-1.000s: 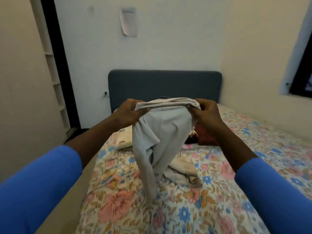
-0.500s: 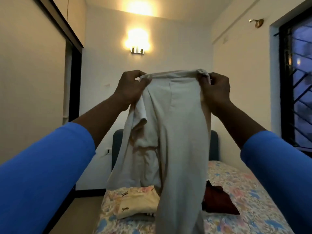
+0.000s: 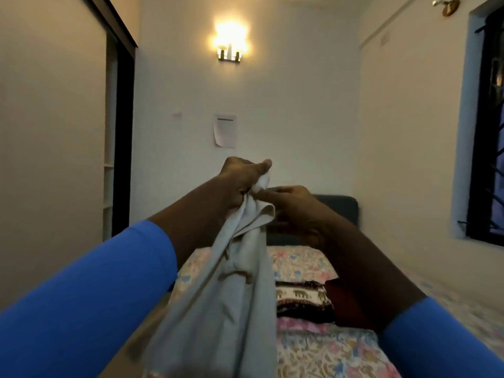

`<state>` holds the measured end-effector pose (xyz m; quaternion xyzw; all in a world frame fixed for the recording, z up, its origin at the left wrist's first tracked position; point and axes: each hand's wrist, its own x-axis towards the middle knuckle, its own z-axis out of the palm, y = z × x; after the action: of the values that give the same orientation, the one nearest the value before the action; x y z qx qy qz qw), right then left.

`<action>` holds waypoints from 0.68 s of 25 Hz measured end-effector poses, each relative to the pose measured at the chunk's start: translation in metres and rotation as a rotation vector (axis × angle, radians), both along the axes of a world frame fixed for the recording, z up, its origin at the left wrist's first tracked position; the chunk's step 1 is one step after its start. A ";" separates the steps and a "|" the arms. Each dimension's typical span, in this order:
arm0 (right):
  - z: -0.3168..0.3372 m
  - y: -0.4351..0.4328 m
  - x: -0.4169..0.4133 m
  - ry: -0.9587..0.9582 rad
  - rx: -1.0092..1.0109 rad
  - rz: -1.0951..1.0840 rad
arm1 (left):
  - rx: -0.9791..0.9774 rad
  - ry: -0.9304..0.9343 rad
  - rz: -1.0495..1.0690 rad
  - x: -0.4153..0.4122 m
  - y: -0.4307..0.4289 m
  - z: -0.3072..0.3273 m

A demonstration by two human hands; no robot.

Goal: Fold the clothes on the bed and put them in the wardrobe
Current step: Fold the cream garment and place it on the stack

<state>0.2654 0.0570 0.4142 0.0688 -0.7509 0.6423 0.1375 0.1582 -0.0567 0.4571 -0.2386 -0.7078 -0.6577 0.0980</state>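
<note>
I hold a pale grey pair of trousers [image 3: 231, 296] up in the air over the bed [image 3: 327, 353]. My left hand [image 3: 240, 181] grips the bunched waistband at the top, fingers curled round the cloth. My right hand [image 3: 289, 203] is right beside it, its fingers pinching the same waistband edge. The legs hang down in one doubled strip toward the bottom of the view. The wardrobe [image 3: 117, 148] stands at the left with its sliding door partly open, white shelves showing inside.
On the floral bed sheet lie a dark elephant-print cloth [image 3: 302, 298] and a dark red garment [image 3: 343, 298]. A blue headboard [image 3: 338, 208] backs the bed. A lit wall lamp [image 3: 230, 45], a paper sheet [image 3: 225, 130] and a barred window [image 3: 491, 132] are around.
My two hands have come together from wide apart, doubling the waistband. The trousers now hang as one narrow strip, and both hands sit lower in the view.
</note>
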 end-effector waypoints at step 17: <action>-0.085 -0.001 -0.066 -0.043 -0.005 -0.207 | 0.139 -0.346 -0.284 -0.027 -0.034 -0.089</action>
<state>0.1995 0.0562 0.3293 -0.0234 -0.7550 0.6279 0.1874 0.1316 -0.0911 0.3683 -0.2121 -0.6265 -0.7430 -0.1020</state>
